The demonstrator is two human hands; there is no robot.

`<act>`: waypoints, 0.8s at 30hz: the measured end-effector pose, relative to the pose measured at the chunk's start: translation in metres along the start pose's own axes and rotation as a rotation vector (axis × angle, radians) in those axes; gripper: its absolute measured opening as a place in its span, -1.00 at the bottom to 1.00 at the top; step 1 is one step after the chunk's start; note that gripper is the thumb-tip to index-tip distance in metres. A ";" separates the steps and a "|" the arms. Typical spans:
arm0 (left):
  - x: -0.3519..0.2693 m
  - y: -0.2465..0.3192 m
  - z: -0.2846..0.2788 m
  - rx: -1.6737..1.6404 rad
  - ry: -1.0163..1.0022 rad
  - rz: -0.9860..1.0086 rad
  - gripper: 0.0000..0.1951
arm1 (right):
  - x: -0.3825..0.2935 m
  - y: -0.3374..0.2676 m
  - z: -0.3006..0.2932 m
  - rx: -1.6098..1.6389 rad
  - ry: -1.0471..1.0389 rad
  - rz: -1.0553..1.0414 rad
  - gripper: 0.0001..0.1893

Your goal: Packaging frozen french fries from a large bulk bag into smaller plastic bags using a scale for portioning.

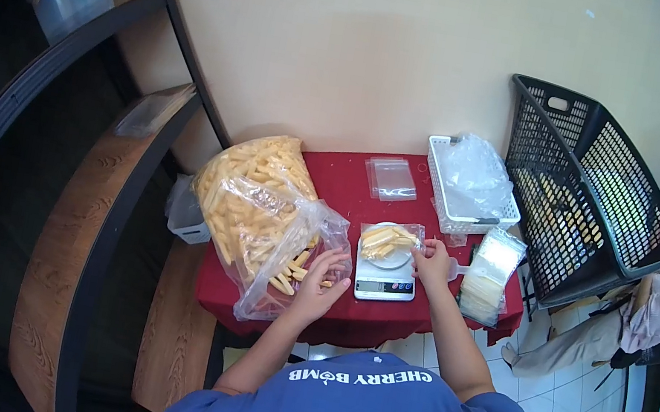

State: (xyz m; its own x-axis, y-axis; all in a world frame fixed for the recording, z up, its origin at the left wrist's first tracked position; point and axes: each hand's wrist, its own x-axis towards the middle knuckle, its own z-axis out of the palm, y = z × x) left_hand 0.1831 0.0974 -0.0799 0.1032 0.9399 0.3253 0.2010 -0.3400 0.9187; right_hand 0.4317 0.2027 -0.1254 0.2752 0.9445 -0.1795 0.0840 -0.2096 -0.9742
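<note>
A large clear plastic bag (263, 179) full of pale yellow stick snacks leans on the left side of the table. At its spread mouth is my left hand (321, 283), fingers apart, close to some loose sticks (292, 272). On a white digital kitchen scale (365, 278) lies a small clear bag (418, 233) with several sticks (388, 241) inside. My right hand (434, 264) pinches this bag's right edge. Just right of that hand, a whitish handle (457, 269) points toward a stack of clear packets (488, 280); what it belongs to is hidden.
Flat clear bags (392, 179) lie on the red tablecloth (335, 174) behind the scale. A white plastic basket (463, 224) holds crumpled plastic (477, 174). Beyond it stands a large black crate (568, 172) with packets inside. Wooden shelves (62, 241) rise on the left; a person's clothed leg (570, 347) shows at right.
</note>
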 end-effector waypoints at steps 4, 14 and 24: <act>-0.011 -0.009 -0.002 -0.021 0.042 -0.023 -0.60 | -0.014 0.002 -0.027 -0.512 0.216 -0.547 -0.53; -0.022 0.026 0.009 -0.145 0.317 -0.321 -0.93 | -0.005 -0.004 -0.145 -0.162 0.291 -0.385 -0.71; -0.012 0.007 0.035 -0.163 0.475 -0.109 -0.64 | 0.003 0.010 -0.135 -0.062 0.110 -0.545 -0.52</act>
State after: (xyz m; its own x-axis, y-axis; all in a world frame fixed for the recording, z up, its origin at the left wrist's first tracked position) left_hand 0.2172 0.0825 -0.0849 -0.3713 0.8923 0.2568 0.0278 -0.2657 0.9636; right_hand 0.5623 0.1693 -0.1173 0.2746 0.8891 0.3662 0.2977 0.2835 -0.9116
